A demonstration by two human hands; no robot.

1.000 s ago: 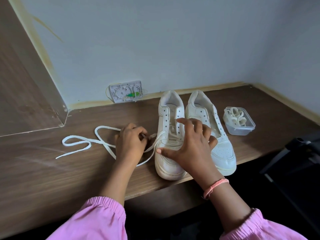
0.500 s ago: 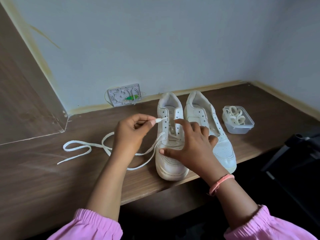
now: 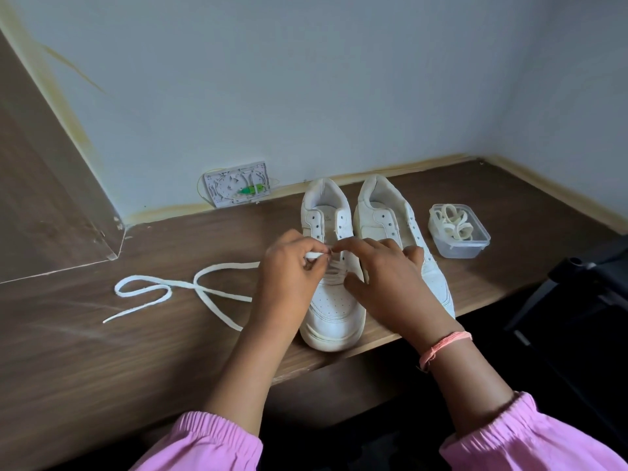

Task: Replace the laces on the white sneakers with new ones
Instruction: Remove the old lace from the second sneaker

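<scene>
Both hands meet over the left white sneaker (image 3: 331,300) on a wooden desk (image 3: 102,351).

The left hand (image 3: 289,266) pinches the lace (image 3: 204,290) tip; the right hand (image 3: 384,270), fingers curled, touches the eyelets. Loose lace trails toward 9 o'clock; a plastic container (image 3: 458,232) sits at 3 o'clock, the pale wall (image 3: 339,79) at 12.

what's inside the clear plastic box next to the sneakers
The clear plastic box holds a loose bundle of coiled cream laces. Whatever lies beneath the coils is hidden.
</scene>
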